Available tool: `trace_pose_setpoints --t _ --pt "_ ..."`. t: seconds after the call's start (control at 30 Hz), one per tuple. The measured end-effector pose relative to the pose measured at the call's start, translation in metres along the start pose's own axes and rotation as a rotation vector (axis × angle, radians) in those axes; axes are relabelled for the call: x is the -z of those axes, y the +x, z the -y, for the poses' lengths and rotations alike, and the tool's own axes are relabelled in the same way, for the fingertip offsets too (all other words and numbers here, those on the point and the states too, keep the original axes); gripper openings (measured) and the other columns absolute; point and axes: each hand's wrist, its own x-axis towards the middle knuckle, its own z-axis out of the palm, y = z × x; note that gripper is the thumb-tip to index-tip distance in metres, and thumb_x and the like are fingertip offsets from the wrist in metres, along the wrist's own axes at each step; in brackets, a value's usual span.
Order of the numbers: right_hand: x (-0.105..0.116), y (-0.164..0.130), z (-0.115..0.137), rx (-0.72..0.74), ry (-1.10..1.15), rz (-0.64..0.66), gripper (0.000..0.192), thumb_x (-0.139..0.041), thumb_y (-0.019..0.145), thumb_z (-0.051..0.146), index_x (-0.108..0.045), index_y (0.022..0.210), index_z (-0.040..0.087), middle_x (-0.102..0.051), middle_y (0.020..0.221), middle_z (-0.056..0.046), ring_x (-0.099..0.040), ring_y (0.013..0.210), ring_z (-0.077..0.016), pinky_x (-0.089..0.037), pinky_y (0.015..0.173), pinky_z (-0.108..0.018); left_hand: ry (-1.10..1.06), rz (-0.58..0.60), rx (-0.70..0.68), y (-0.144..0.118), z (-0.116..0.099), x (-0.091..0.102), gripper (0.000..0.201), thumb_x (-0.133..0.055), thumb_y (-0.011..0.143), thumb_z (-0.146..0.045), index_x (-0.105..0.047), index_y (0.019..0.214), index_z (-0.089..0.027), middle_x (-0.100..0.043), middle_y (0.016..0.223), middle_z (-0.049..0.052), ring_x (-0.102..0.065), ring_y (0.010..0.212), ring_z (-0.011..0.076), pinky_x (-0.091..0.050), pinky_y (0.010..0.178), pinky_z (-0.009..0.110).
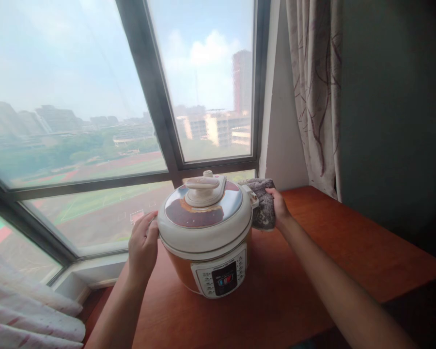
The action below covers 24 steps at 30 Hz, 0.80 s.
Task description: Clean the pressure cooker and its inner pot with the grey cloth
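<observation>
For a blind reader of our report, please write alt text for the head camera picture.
A cream and orange electric pressure cooker stands on a reddish wooden table by a large window. The person's left hand rests on the cooker's left side, and the right hand presses a grey cloth against its right side. A patterned curtain hangs at right.

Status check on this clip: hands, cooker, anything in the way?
Left hand flat against pressure cooker side. Right hand pressing grey cloth to cooker's far side. Lid on, cooker upright on wooden table. Nothing in the way.
</observation>
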Motion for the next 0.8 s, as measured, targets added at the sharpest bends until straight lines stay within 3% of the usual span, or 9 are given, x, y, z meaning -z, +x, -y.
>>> trace_pose_setpoints --t 0.13,0.27,0.37,0.47,0.53,0.6,0.73,0.8 --pt "-0.019 0.036 0.038 0.16 -0.577 0.035 0.02 -0.054 0.078 0.038 -0.061 0.069 0.021 -0.062 0.056 0.0 -0.058 0.059 -0.0201 -0.048 0.061 -0.03 0.001 -0.001 -0.014 0.001 0.001 0.0 0.039 -0.045 0.091 -0.043 -0.071 0.108 -0.019 -0.068 0.121 0.009 -0.056 0.123 0.0288 -0.04 0.109 0.042" --pt "-0.057 0.058 0.064 0.22 -0.74 0.068 0.01 -0.062 0.072 0.027 -0.059 0.065 0.019 -0.058 0.058 0.003 -0.048 0.06 -0.0156 -0.039 0.06 -0.027 -0.011 -0.026 -0.011 0.001 0.0 -0.003 0.039 -0.044 0.091 -0.041 -0.07 0.109 -0.019 -0.067 0.12 0.009 -0.056 0.123 0.0283 -0.04 0.109 0.041" --pt "-0.097 0.046 0.068 0.299 -0.832 0.153 0.01 -0.061 0.074 0.026 -0.065 0.077 0.018 -0.063 0.068 0.002 -0.049 0.066 -0.0164 -0.039 0.064 -0.028 -0.011 -0.016 -0.014 0.001 -0.002 -0.003 0.039 -0.044 0.092 -0.041 -0.07 0.109 -0.018 -0.067 0.121 0.009 -0.056 0.123 0.0285 -0.039 0.109 0.041" --pt "-0.122 0.021 0.063 0.487 -0.995 0.359 0.025 -0.053 0.08 0.029 -0.069 0.097 0.018 -0.07 0.087 -0.002 -0.057 0.082 -0.0204 -0.044 0.077 -0.031 -0.001 -0.002 -0.001 0.001 -0.003 0.0 0.039 -0.044 0.092 -0.042 -0.07 0.111 -0.019 -0.067 0.123 0.009 -0.056 0.124 0.0288 -0.039 0.11 0.042" --pt "-0.123 0.009 0.06 0.536 -1.066 0.447 0.03 -0.052 0.083 0.032 -0.069 0.105 0.02 -0.072 0.098 -0.004 -0.059 0.095 -0.0225 -0.044 0.088 -0.033 0.008 0.016 0.007 0.001 -0.002 0.002 0.04 -0.045 0.092 -0.044 -0.069 0.113 -0.02 -0.067 0.123 0.009 -0.056 0.124 0.0291 -0.039 0.11 0.042" --pt "-0.112 0.008 0.059 0.47 -1.126 0.444 0.031 -0.054 0.084 0.035 -0.069 0.107 0.021 -0.072 0.104 -0.005 -0.059 0.1 -0.0241 -0.043 0.093 -0.036 0.018 0.04 0.003 0.002 0.001 0.004 0.041 -0.045 0.093 -0.046 -0.068 0.115 -0.019 -0.066 0.123 0.01 -0.056 0.124 0.0296 -0.04 0.11 0.043" --pt "-0.085 0.029 0.064 0.202 -1.142 0.222 0.026 -0.06 0.083 0.042 -0.07 0.092 0.02 -0.072 0.091 -0.006 -0.063 0.087 -0.0246 -0.047 0.082 -0.035 0.009 0.074 0.019 0.003 0.003 0.007 0.049 -0.044 0.094 -0.051 -0.065 0.121 -0.017 -0.065 0.126 0.012 -0.056 0.124 0.031 -0.042 0.106 0.046" --pt "-0.083 0.039 0.067 0.141 -1.117 0.136 0.029 -0.054 0.085 0.043 -0.068 0.081 0.018 -0.069 0.077 -0.007 -0.061 0.073 -0.0229 -0.047 0.071 -0.033 -0.005 0.061 0.033 0.005 0.0 0.007 0.052 -0.043 0.094 -0.053 -0.063 0.124 -0.015 -0.065 0.128 0.014 -0.056 0.124 0.0316 -0.043 0.106 0.048"
